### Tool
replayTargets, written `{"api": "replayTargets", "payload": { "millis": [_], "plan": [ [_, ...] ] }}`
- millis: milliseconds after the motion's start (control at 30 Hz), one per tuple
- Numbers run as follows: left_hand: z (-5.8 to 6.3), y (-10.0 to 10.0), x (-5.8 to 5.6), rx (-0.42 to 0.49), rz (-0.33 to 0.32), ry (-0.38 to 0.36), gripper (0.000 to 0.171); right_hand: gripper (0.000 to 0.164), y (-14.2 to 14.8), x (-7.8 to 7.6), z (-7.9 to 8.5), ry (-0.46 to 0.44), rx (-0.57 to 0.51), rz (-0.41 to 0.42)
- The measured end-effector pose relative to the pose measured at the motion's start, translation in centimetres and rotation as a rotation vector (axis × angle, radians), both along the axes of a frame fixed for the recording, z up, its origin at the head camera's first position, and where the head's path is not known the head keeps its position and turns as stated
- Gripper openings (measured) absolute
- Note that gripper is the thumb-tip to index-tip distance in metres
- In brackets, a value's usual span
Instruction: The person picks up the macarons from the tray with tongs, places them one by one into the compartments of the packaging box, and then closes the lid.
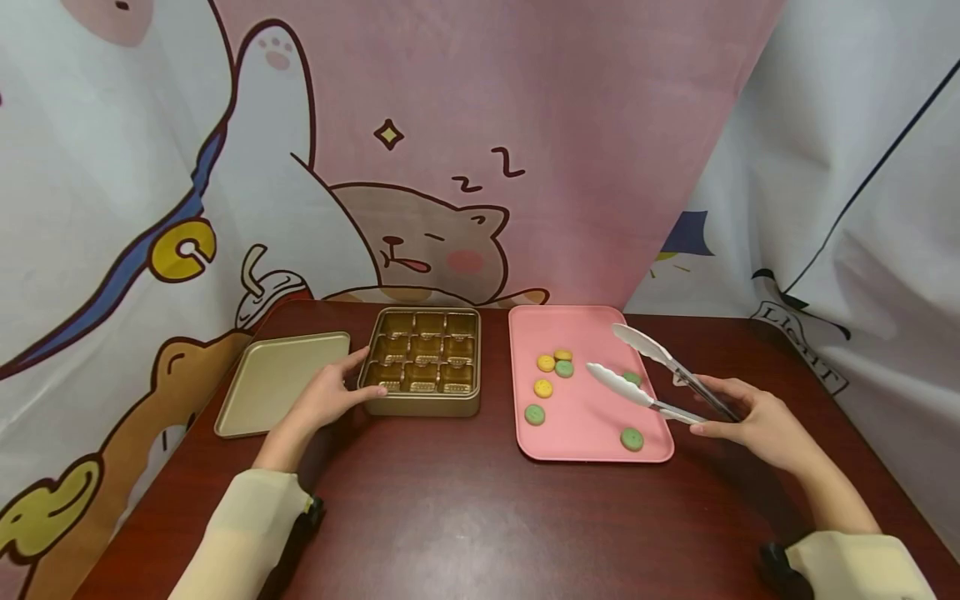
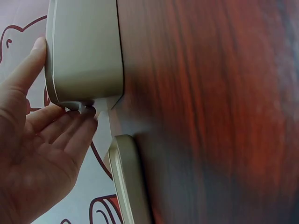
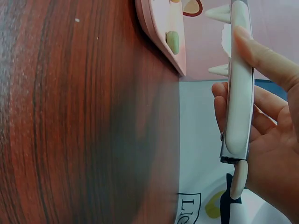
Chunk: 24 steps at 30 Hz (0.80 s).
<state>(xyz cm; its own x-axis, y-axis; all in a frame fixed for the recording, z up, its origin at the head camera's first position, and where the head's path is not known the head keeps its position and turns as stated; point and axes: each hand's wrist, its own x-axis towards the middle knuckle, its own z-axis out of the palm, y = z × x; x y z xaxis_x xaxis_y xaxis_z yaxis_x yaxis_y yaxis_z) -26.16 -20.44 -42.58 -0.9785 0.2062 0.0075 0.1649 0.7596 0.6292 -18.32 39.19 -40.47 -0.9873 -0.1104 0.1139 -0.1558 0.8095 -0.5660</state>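
My left hand (image 1: 330,396) holds the near left corner of a gold tin box (image 1: 431,406), thumb along its front rim and fingers against the left side. Inside the box sits a brown divided insert (image 1: 426,348) with several square compartments. My right hand (image 1: 765,423) grips metal tongs (image 3: 239,93) with white scalloped tips, which are spread apart over the right part of a pink tray (image 1: 592,450). On the tray lie three yellow button-like cookies (image 1: 543,388) and several green ones (image 1: 632,439). Nothing shows between the tong tips.
Left of the box lies a flat gold lid (image 1: 281,387), partly behind my left forearm. Box, lid and tray all stand on a dark red-brown wooden table (image 1: 450,508). A printed cartoon curtain (image 1: 600,150) hangs along the table's back and sides.
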Motion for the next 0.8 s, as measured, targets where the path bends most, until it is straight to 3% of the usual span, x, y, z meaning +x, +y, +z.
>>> {"api": "replayTargets", "payload": {
  "millis": [233, 533, 800],
  "plan": [
    [-0.3, 0.1, -0.3, 0.063, -0.010, 0.019, 0.088, 0.070, -0.8, 0.4, 0.0, -0.002, -0.011, 0.052],
    [-0.4, 0.1, -0.1, 0.068, -0.008, 0.016, 0.089, 0.068, -1.4, 0.4, -0.1, -0.016, -0.015, 0.080],
    [-0.6, 0.0, -0.1, 0.065, -0.010, 0.022, 0.089, 0.066, -1.9, 0.5, -0.5, 0.032, -0.054, 0.151]
  ]
}}
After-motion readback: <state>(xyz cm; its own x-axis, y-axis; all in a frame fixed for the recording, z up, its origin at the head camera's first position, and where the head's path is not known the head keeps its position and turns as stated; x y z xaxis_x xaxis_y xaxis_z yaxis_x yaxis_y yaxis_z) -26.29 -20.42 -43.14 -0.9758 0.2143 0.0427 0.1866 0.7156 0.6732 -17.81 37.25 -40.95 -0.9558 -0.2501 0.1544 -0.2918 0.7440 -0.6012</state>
